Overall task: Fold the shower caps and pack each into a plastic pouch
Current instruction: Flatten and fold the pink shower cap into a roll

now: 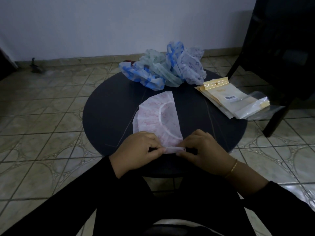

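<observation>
A pink-patterned shower cap (pixel 157 116) lies folded in half on the round dark table (pixel 109 106), its straight fold edge to the right. Its near end is rolled into a narrow strip at the table's front edge. My left hand (pixel 138 150) pinches the left end of that roll, and my right hand (pixel 202 149) pinches the right end. A pile of unfolded shower caps (pixel 163 68), blue, green and white, sits at the table's far side. A stack of plastic pouches (pixel 233 99) with yellow headers lies at the right edge.
A dark chair (pixel 279 48) stands at the right, close to the pouches. Patterned tiled floor (pixel 42 116) surrounds the table, and a pale wall (pixel 102 23) rises behind it. My dark-clothed lap fills the bottom of the view.
</observation>
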A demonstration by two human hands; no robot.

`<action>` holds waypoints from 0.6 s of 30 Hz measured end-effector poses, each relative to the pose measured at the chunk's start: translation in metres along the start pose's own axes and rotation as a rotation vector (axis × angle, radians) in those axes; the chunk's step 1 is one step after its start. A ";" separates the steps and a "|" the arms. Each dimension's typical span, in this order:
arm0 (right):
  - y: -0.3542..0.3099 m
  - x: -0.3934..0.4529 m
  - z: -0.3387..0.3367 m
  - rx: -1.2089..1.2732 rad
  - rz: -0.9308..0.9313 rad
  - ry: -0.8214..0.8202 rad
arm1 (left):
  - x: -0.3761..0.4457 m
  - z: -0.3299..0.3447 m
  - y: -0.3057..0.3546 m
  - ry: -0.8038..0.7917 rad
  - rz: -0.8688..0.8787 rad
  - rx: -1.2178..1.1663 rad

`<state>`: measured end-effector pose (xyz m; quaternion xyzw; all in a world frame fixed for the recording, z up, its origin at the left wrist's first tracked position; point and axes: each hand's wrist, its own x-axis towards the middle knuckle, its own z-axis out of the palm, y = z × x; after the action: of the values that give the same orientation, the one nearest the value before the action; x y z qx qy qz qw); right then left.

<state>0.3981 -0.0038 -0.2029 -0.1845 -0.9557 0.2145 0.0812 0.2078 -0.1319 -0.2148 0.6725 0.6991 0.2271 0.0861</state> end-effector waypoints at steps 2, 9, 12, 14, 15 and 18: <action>0.000 0.002 -0.002 0.168 0.147 0.020 | 0.001 -0.001 0.000 -0.004 -0.055 -0.010; -0.005 0.014 0.000 0.579 0.446 0.093 | 0.005 -0.002 0.004 0.017 -0.249 -0.036; -0.006 0.020 0.003 0.538 0.498 0.117 | 0.007 -0.001 0.006 0.009 -0.281 -0.016; -0.007 0.021 0.005 0.508 0.506 0.136 | 0.008 0.000 0.006 0.013 -0.286 0.014; -0.007 0.022 0.005 0.488 0.502 0.144 | 0.009 0.000 0.007 0.022 -0.281 0.028; -0.006 0.025 0.005 0.410 0.482 0.125 | 0.010 0.000 0.007 0.044 -0.212 0.076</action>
<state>0.3725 -0.0011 -0.2026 -0.3983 -0.8145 0.4039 0.1219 0.2134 -0.1226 -0.2095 0.5922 0.7762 0.2050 0.0687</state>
